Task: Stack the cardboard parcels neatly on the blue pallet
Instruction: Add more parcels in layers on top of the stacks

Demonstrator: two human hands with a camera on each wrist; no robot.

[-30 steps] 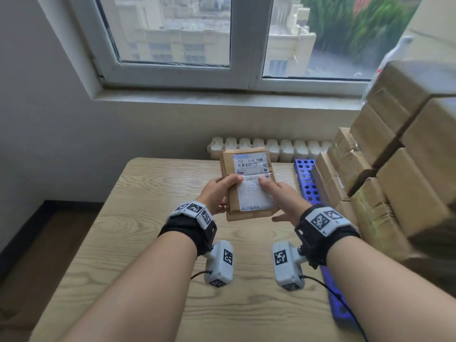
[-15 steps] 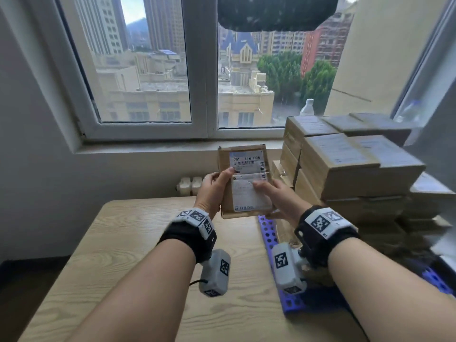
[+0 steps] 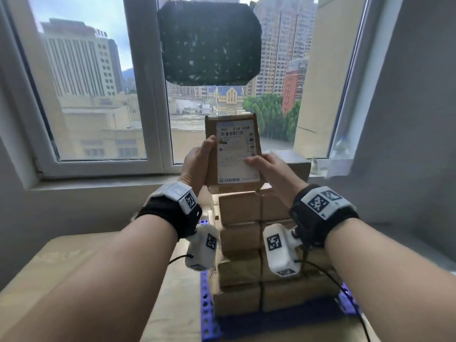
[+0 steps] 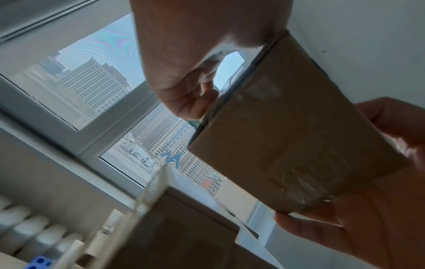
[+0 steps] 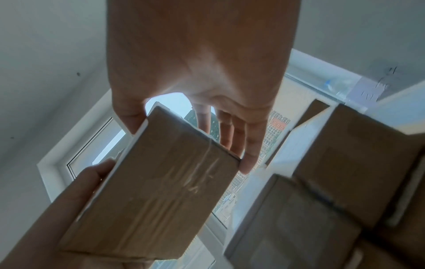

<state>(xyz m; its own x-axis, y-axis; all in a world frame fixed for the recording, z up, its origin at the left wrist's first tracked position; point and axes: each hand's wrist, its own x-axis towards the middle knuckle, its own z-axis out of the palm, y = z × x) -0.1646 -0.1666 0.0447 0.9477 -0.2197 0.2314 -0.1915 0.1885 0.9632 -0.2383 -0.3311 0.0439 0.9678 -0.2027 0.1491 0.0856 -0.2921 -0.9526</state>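
I hold a small cardboard parcel (image 3: 233, 149) with a white shipping label between both hands, raised in front of the window above the stack. My left hand (image 3: 197, 164) grips its left edge, thumb on the label side. My right hand (image 3: 269, 169) grips the right edge, thumb on the label and fingers behind. The parcel's taped underside (image 4: 287, 131) (image 5: 161, 191) shows in both wrist views. Below stands a tall stack of cardboard parcels (image 3: 246, 243) on the blue pallet (image 3: 207, 312).
The pallet lies on a wooden table (image 3: 74, 280) under a window sill (image 3: 98, 183). A dark panel (image 3: 209, 43) hangs on the glass. A white radiator (image 4: 34, 234) is behind the table, and a plastic bottle (image 3: 341, 149) stands on the sill at the right.
Both hands have lifted the parcel from table height up and to the right, until it is above the stack. The head view has tilted up and swung toward the stack.
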